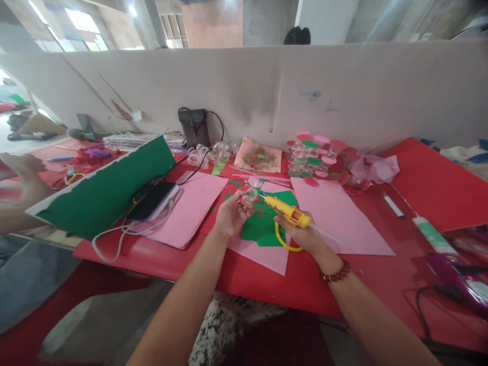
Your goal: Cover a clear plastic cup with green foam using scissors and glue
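In the middle of the head view, my left hand (233, 213) is closed on a small clear plastic cup (249, 195), held up between thumb and fingers. My right hand (299, 231) grips a yellow hot glue gun (285, 210) with a glue stick poking out of its back end. The gun's metal nozzle points left, close beside the cup; I cannot tell whether they touch. Below both hands lie a green paper sheet (263, 229) with cut edges and a pink sheet (276, 259).
Stacked clear cups with coloured discs (314, 152) stand at the back right. A phone (154, 201) with a white cable lies left, before an upright green board (114, 188). A black bag (195, 127) leans on the partition. Another person's hand (26, 170) shows far left.
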A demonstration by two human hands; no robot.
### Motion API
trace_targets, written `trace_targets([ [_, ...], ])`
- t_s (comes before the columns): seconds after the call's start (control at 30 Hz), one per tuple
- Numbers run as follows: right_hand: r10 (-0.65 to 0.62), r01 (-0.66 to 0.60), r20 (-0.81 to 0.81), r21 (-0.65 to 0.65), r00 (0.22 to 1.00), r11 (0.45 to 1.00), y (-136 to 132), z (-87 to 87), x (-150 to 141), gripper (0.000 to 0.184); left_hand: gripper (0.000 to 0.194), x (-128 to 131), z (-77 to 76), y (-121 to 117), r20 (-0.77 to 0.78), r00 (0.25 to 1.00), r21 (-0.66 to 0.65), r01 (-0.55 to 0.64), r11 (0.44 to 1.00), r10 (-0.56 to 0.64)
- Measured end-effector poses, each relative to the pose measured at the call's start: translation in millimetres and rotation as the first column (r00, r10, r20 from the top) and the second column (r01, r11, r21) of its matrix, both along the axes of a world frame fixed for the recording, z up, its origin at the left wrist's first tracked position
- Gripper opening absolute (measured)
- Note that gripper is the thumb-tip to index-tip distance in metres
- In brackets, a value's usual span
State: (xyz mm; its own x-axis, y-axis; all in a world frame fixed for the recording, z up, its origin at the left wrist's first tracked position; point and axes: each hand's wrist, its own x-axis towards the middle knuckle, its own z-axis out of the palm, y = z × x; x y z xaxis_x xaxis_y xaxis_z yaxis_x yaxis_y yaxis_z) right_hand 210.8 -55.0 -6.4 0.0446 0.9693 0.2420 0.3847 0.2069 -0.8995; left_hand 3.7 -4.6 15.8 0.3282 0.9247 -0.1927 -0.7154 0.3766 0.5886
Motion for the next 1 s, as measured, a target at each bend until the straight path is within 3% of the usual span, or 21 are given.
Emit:
trace_targets([
  [0.23, 0.036, -0.043, -0.095, -0.074, 0.995, 0.996, -1.6, 4.8, -2.3, 0.031, 0.025, 0.7, -2.3, 0.1, -0.056, 0.998, -0.035, -0.013, 0.999, 0.011],
  [0.57, 0.052, -0.063, -0.111, -0.101, 0.993, 0.993, -3.4, 2.5, -1.3, 0.034, 0.027, -1.2, -7.4, 2.2, -0.049, 0.999, -0.038, 0.021, 0.999, -0.022],
  [1.0, 0.105, -0.106, -0.022, -0.072, 0.994, 0.992, -3.3, 4.3, 1.3, 0.034, 0.041, -3.9, -8.5, 4.6, -0.004, 0.997, 0.007, 0.081, 0.997, -0.081],
])
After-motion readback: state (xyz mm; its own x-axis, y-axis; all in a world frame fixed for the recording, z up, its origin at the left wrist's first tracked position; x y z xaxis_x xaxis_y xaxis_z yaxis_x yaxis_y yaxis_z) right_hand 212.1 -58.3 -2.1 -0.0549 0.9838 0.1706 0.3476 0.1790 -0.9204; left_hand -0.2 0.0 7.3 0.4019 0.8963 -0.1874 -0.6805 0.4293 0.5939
